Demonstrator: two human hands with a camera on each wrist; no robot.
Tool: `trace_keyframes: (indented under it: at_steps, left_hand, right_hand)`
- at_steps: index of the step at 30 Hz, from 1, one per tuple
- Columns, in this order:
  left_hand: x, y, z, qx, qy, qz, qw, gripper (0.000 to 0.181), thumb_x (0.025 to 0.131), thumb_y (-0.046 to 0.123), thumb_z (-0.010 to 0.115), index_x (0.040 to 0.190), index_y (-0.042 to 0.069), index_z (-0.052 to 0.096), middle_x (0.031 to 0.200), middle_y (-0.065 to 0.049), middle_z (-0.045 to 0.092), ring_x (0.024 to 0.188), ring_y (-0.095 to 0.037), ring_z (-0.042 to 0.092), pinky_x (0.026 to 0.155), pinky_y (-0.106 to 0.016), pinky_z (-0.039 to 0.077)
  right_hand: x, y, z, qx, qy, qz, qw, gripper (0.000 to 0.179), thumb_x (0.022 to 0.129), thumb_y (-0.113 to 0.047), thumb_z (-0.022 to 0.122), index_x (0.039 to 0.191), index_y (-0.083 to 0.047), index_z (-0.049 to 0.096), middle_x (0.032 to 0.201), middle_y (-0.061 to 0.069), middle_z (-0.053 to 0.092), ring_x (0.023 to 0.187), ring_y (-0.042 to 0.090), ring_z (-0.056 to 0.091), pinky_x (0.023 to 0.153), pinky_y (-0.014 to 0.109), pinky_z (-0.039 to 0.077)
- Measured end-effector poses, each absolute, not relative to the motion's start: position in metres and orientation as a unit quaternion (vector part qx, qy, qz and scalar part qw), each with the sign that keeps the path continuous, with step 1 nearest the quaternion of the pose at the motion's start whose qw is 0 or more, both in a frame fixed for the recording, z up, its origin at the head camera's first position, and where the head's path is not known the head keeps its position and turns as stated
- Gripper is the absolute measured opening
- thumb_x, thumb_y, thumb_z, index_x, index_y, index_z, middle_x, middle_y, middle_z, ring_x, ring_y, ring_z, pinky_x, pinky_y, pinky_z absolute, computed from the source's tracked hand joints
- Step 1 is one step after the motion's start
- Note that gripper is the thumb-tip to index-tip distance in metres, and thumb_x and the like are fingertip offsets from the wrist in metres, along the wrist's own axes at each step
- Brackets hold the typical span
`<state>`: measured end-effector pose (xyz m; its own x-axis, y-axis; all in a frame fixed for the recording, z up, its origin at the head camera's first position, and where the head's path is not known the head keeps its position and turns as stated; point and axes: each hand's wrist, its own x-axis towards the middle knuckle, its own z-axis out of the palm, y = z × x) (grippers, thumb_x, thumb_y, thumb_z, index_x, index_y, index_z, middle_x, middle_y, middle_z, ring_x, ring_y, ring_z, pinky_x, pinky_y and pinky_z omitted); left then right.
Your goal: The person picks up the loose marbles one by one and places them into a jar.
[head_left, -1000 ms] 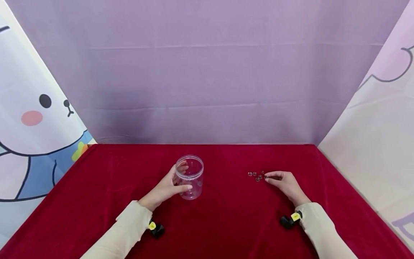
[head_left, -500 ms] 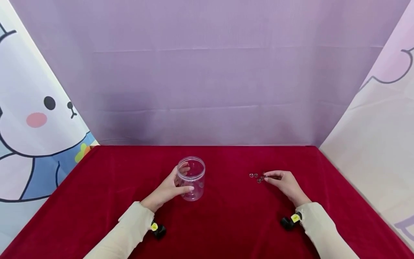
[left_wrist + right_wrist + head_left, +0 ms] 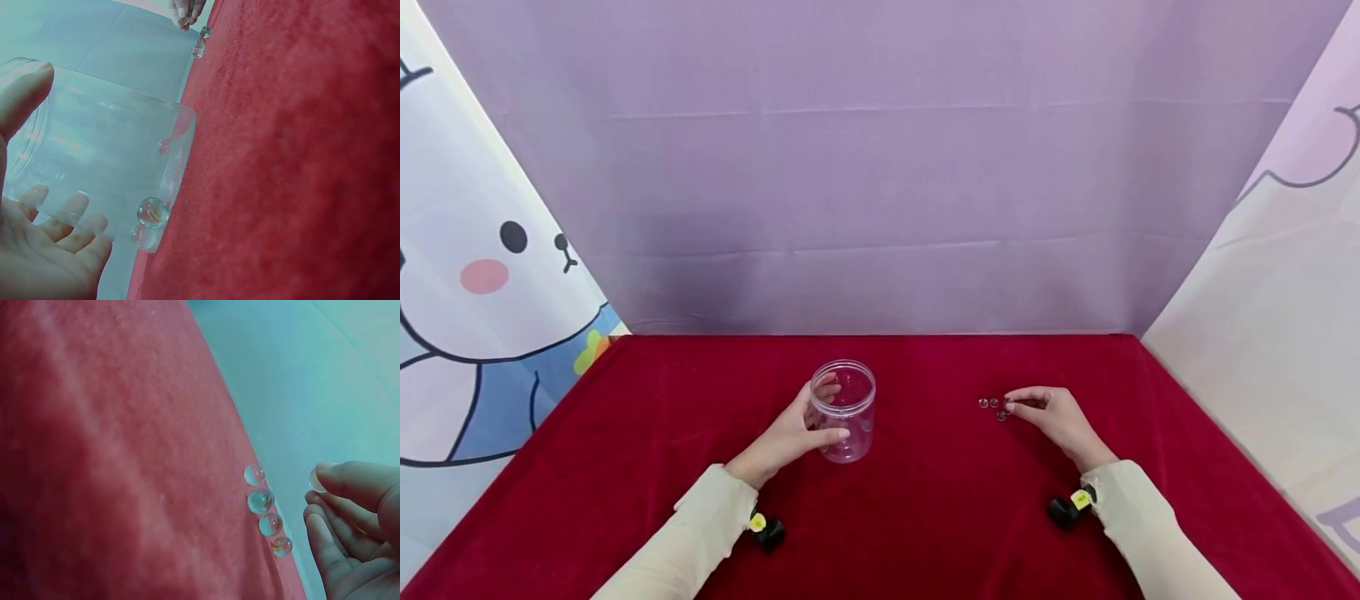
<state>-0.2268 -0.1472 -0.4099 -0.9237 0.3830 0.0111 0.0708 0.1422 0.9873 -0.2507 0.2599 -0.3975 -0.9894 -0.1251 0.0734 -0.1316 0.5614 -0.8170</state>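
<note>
My left hand [image 3: 793, 433] grips a clear jar [image 3: 857, 421] round its side, thumb in front and fingers behind. The jar stands upright on the red cloth with its mouth uncovered. Low inside it lies a glass marble [image 3: 152, 212] with an orange swirl; fainter round shapes beside it may be other marbles or reflections. Between thumb and fingertips, my right hand [image 3: 1060, 421] pinches a clear marble [image 3: 315, 479] just above the cloth. Several loose marbles [image 3: 261, 500] sit in a close group beside that hand.
Red velvety cloth [image 3: 925, 517] covers the table. A lilac curtain [image 3: 880, 167] hangs behind the back edge. Printed cloth panels, one with a cartoon animal [image 3: 482, 275], flank the left and right sides.
My right hand has risen slightly and shifted left, lifting a marble off the cloth from the group. The left hand keeps its grip on the jar; the head view has shifted a little.
</note>
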Motion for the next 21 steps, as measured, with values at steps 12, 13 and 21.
trace_keyframes:
  at_steps: [12,13,21]
  left_hand:
    - [-0.228,-0.148,-0.411,0.155,0.745,0.637,0.124,0.087,0.082,0.021,0.073,0.148,0.022,0.017,0.151,-0.012,0.027,0.138,-0.035,0.027,0.107,-0.055,0.028]
    - [-0.228,-0.148,-0.411,0.154,0.745,0.638,0.123,0.087,0.082,0.021,0.073,0.148,0.022,0.017,0.151,-0.012,0.027,0.138,-0.035,0.028,0.107,-0.055,0.029]
    - [-0.228,-0.147,-0.412,0.153,0.747,0.636,0.122,0.086,0.082,0.022,0.074,0.147,0.021,0.019,0.151,-0.012,0.028,0.138,-0.035,0.027,0.107,-0.055,0.028]
  right_hand:
    - [-0.251,0.251,-0.392,0.077,-0.882,0.465,-0.003,0.03,0.086,-0.019,0.069,0.108,0.001,0.069,0.097,0.009,0.071,0.081,0.007,0.06,0.066,0.02,0.047]
    - [-0.251,0.25,-0.391,0.079,-0.881,0.466,-0.004,0.03,0.086,-0.019,0.069,0.108,0.001,0.069,0.098,0.009,0.071,0.081,0.007,0.06,0.066,0.02,0.047]
    - [-0.25,0.247,-0.388,0.088,-0.879,0.469,-0.003,0.03,0.087,-0.017,0.068,0.109,0.003,0.068,0.1,0.012,0.07,0.08,0.008,0.06,0.064,0.02,0.046]
